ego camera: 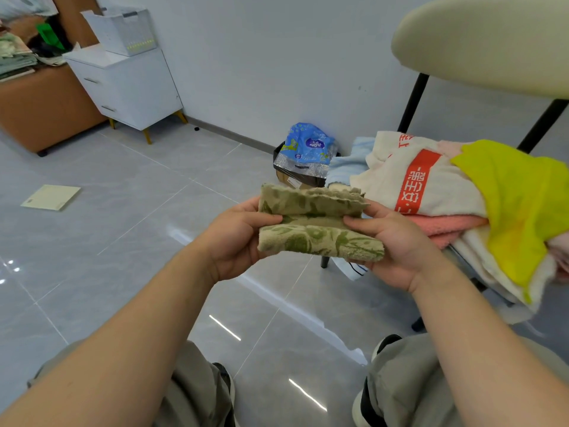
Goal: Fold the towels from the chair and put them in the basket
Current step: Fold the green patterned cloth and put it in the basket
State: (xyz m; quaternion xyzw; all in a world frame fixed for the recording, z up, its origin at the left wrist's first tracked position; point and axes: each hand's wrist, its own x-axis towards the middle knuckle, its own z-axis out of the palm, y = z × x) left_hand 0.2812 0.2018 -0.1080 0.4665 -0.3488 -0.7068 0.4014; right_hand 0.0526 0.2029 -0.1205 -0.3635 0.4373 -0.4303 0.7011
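A small green patterned towel (317,223), folded into a thick band, is held in the air between both hands. My left hand (237,238) grips its left end with the thumb across the front. My right hand (397,245) grips its right end the same way. To the right, a chair (480,41) with a cream backrest carries a pile of towels: a white one with a red stripe (415,183), a yellow one (517,204), a pink one (446,226) and a light blue one (348,164). No basket is in view.
A black bin (298,174) with a blue plastic bag (311,146) stands by the wall behind the towel. A white drawer cabinet (129,84) and a brown unit (46,109) are at the far left. A pale booklet (50,197) lies on the grey tiled floor. My knees are at the bottom.
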